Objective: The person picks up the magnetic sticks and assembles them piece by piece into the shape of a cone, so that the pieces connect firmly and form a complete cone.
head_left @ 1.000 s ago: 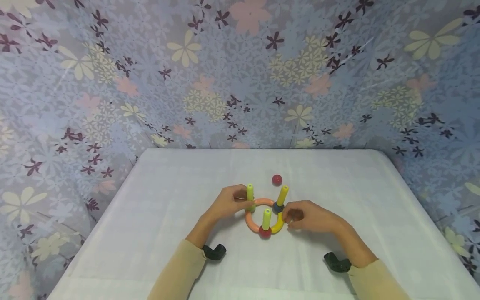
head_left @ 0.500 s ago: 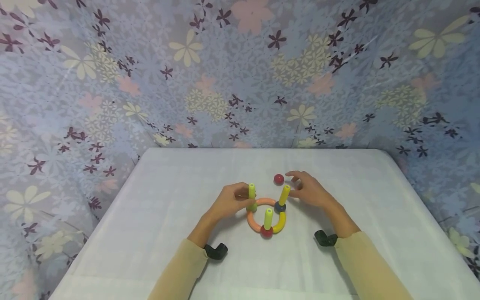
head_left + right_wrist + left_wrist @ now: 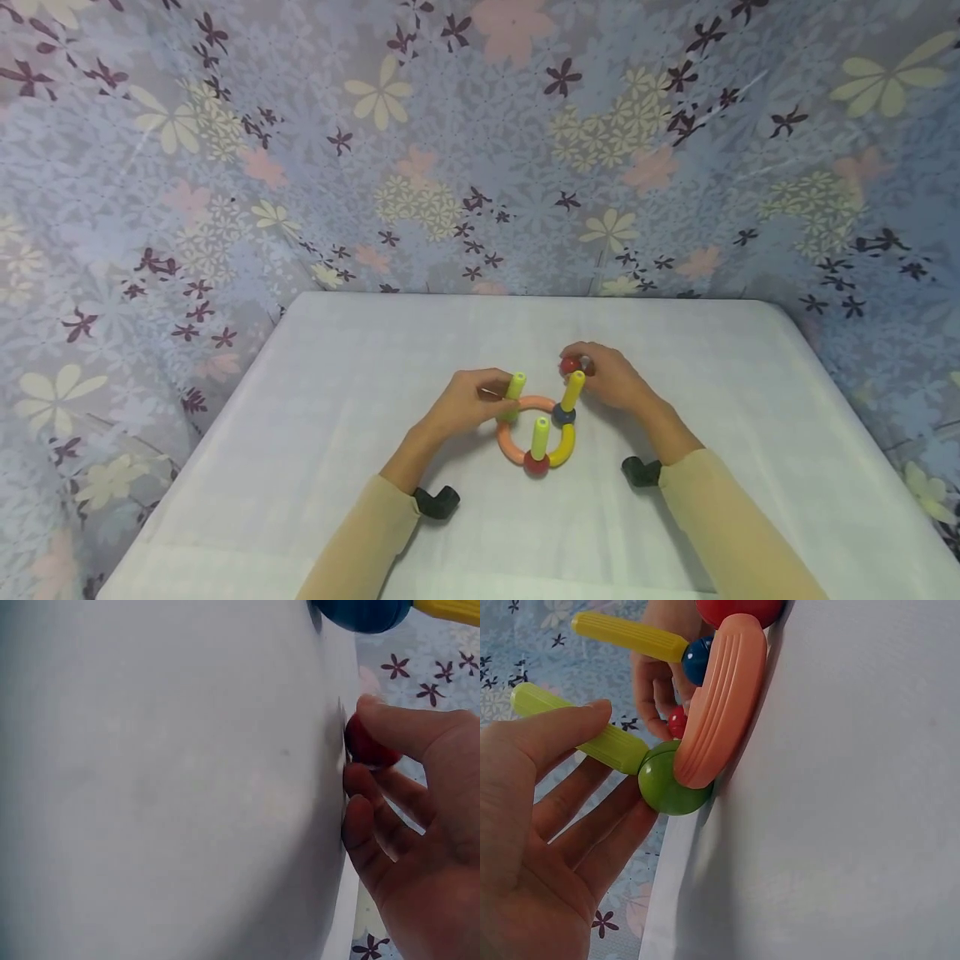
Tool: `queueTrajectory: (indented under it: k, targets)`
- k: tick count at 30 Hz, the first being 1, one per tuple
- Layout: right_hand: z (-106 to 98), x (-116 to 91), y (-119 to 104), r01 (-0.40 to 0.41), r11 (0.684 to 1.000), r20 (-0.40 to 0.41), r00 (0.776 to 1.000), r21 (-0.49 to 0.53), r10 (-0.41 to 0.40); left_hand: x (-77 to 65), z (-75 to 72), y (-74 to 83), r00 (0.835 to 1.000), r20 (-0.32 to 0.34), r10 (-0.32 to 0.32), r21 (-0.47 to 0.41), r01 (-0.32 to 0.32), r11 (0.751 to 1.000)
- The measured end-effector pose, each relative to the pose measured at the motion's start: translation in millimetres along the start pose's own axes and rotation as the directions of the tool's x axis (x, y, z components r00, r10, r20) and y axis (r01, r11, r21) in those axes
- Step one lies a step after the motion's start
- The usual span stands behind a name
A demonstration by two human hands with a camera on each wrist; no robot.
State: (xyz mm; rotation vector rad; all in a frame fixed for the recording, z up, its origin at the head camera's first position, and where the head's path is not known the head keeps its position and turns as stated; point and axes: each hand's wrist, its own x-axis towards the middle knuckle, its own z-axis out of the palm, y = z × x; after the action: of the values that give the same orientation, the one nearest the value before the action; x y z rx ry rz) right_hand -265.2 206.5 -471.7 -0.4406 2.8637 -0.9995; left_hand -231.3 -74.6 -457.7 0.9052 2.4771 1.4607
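Observation:
On the white-covered table stands a ring of curved toy pieces: orange arcs (image 3: 510,445) and a yellow arc (image 3: 564,448), joined by balls. Upright from it rise a yellow rod (image 3: 573,392) on a blue ball (image 3: 564,415) and a light green rod (image 3: 540,440) on a red ball (image 3: 536,465). My left hand (image 3: 468,403) holds another light green rod (image 3: 619,747), tilted slightly, thumb on one side and fingers on the other; its green ball (image 3: 666,786) meets an orange arc. Behind the ring, my right hand (image 3: 615,379) pinches a loose red ball (image 3: 373,744) at the table surface.
The white cloth (image 3: 360,350) covers the whole tabletop, which ends at a flowered curtain (image 3: 480,167) behind. Dark wrist-camera mounts (image 3: 438,503) stick out from both wrists, close above the cloth.
From beside the yellow arc, my right hand has moved back to the loose red ball and now pinches it. The rod in my left hand leans a little more to the right.

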Motion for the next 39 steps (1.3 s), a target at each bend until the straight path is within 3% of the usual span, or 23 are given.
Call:
queueTrajectory:
  k: [4,9,15,21,26,39]
  targets:
    - [-3.1,-3.0,-2.9,-0.039,0.998,-0.013,0.999,0.040,0.040,0.6,1.1,-1.3,1.000,0.004,-0.001,0.001,0.001,1.000]
    - [-20.5,-9.2,-17.8,-0.086,0.977,-0.013,0.996,0.195,0.091,0.9,1.5,0.4,1.000,0.021,0.022,0.045,-0.022,0.999]
    - [-38.1,-20.1,-39.0,0.036,0.954,-0.028,0.999,0.298,-0.028,2.1,1.5,2.9,0.998,0.044,0.052,0.092,-0.055,0.994]
    - [-46.9,-31.4,-68.8,0.186,0.938,-0.075,0.982,0.291,-0.172,2.5,2.6,3.7,0.996,0.042,0.074,0.101,-0.078,0.992]
    - [-45.3,-38.8,-86.5,0.291,0.931,-0.057,0.957,0.219,-0.286,3.0,3.4,3.0,0.995,0.031,0.099,0.102,-0.102,0.990]
    - [-38.7,-45.8,-85.7,0.257,0.943,-0.025,0.966,0.212,-0.258,3.0,4.4,2.8,0.998,0.036,0.055,0.124,-0.059,0.991]
